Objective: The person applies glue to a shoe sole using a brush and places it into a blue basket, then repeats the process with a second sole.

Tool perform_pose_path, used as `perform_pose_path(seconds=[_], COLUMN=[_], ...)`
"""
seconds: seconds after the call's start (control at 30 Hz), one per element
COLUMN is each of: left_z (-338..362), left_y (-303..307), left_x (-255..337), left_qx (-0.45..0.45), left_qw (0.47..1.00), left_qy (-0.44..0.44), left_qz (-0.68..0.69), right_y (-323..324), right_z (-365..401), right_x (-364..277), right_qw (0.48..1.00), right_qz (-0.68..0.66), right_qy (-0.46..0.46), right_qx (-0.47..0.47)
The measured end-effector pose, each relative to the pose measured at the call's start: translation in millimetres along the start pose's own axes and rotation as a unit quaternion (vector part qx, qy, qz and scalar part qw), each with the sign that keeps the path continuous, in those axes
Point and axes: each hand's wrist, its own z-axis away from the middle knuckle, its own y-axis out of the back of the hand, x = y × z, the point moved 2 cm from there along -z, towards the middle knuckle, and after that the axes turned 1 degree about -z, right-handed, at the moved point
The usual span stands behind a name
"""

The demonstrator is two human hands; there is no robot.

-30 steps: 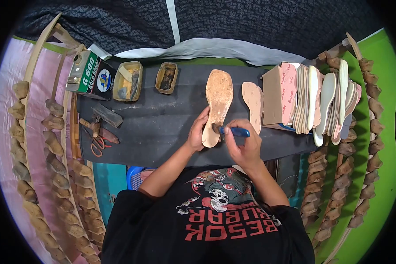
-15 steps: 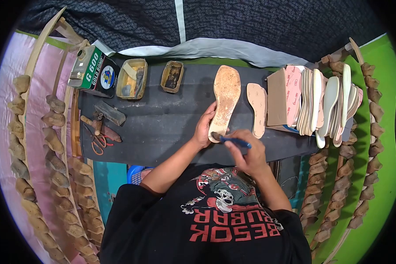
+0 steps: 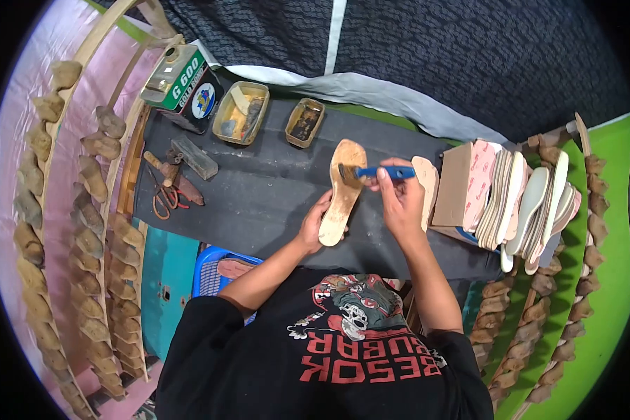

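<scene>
My left hand (image 3: 316,222) holds a shoe sole (image 3: 341,203) by its narrow heel end, fingers wrapped behind it. The sole is pale with a brown, blotchy surface and slants up and away from me. In my right hand (image 3: 401,203) is a paintbrush (image 3: 388,172) with a blue handle. Its dark bristles touch the wide forefoot part of the sole. Partly covered by my right hand, a pinkish-tan insole (image 3: 427,178) lies on the dark table.
Glue can (image 3: 183,89), a tub (image 3: 241,115) with tools inside and a smaller tub (image 3: 305,123) stand at the back. Scissors (image 3: 162,201), a hammer (image 3: 162,166) and a dark block (image 3: 194,157) lie left. Right, a cardboard box (image 3: 456,183) adjoins stacked soles (image 3: 500,199). Racks of shoe lasts flank both sides.
The brush has moved from the heel end of the sole up to its forefoot part. The view has turned, so the table and its contents appear tilted.
</scene>
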Motion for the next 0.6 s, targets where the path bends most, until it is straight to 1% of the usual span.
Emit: perform_pose_path(seconds=[0.07, 0.13, 0.17, 0.33, 0.43, 0.6], left_z=[10.4, 18.7, 23.2, 37.3, 47.8, 64.8], left_y=[15.9, 28.0, 33.5, 52.2, 61.4, 76.5], left_x=[-1.6, -2.4, -3.7, -9.1, -12.0, -10.1], left_qx=[0.029, 0.049, 0.070, 0.099, 0.122, 0.157], left_qw=[0.999, 0.998, 0.996, 0.990, 0.985, 0.978], left_qy=[-0.015, -0.038, -0.037, -0.076, -0.089, -0.102], left_qz=[0.004, 0.027, 0.040, 0.058, 0.081, 0.088], right_y=[-16.2, -32.9, -42.5, -79.7, -96.5, -120.2], right_z=[-20.7, -39.4, -47.1, -82.1, -98.2, -115.7], right_x=[7.9, 22.2, 25.6, 46.7, 63.1, 79.2], right_qw=[1.000, 1.000, 0.999, 0.996, 0.996, 0.983], right_qz=[-0.027, -0.009, 0.002, 0.058, 0.063, 0.158], right_qy=[-0.005, 0.003, 0.004, -0.018, -0.008, 0.028], right_qx=[-0.010, -0.028, -0.034, -0.060, -0.065, -0.091])
